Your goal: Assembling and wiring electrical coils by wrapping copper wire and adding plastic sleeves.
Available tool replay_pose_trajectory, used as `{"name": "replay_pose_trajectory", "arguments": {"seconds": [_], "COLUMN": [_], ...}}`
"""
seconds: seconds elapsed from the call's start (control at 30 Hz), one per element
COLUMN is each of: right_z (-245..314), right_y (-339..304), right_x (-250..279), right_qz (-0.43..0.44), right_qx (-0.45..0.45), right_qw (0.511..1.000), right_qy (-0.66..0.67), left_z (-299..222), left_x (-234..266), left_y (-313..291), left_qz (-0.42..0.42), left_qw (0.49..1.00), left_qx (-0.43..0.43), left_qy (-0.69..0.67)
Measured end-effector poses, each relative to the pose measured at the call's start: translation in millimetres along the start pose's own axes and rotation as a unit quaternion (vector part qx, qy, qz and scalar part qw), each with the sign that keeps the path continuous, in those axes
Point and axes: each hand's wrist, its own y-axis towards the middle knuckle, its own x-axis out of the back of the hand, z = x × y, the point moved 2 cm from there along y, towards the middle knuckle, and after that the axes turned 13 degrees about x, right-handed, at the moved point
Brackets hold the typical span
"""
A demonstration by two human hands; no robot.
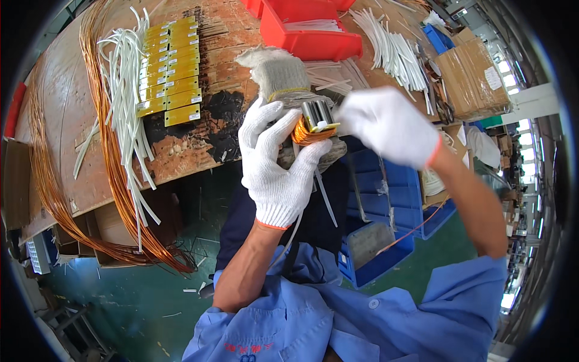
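My left hand (274,160), in a white knit glove, grips a coil of copper wire (309,135) at the table's front edge. Bright metal bars (317,112) stand in the middle of the coil, and a yellow plate shows at its rim. Behind the coil sits a block wrapped in pale cloth (282,73). Just right of the coil is my gloved right hand (386,125), smeared by motion, so what its fingers do is not visible. A thin white strip (325,198) hangs below the coil.
Yellow plates (172,69) lie in rows at the left, beside white sleeves (123,102) and long copper wires (99,90). A red bin (310,36), more white sleeves (395,57) and a cardboard box (472,78) stand farther back. Blue crates (377,187) sit below right.
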Motion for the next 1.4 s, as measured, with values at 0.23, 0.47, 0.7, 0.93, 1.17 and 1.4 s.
{"name": "replay_pose_trajectory", "arguments": {"seconds": [0.23, 0.47, 0.7, 0.93, 1.17, 1.4], "right_z": [109, 114, 2, 20, 116, 82], "right_y": [-60, 80, 101, -25, -26, 116], "right_x": [-42, -1, 22, -12, -42, -4], "right_qz": [0.119, 0.257, 0.185, -0.001, 0.089, 0.255], "right_qx": [0.091, 0.113, 0.034, 0.067, 0.145, 0.197], "right_qw": [0.95, 0.914, 0.982, 0.992, 0.92, 0.902], "right_qy": [-0.275, -0.293, 0.033, -0.111, -0.354, -0.287], "left_z": [-10, 16, 1, 6, 5, 15], "left_x": [1, -19, -1, 1, -3, 1], "left_y": [2, -23, -1, 4, 4, 2], "left_qz": [0.052, 0.074, 0.021, 0.044, 0.047, 0.016], "left_qw": [0.998, 0.971, 0.999, 0.998, 0.995, 0.997], "left_qx": [-0.04, 0.184, 0.042, -0.03, -0.064, 0.071], "left_qy": [0.002, -0.134, 0.028, 0.028, 0.055, 0.031]}}
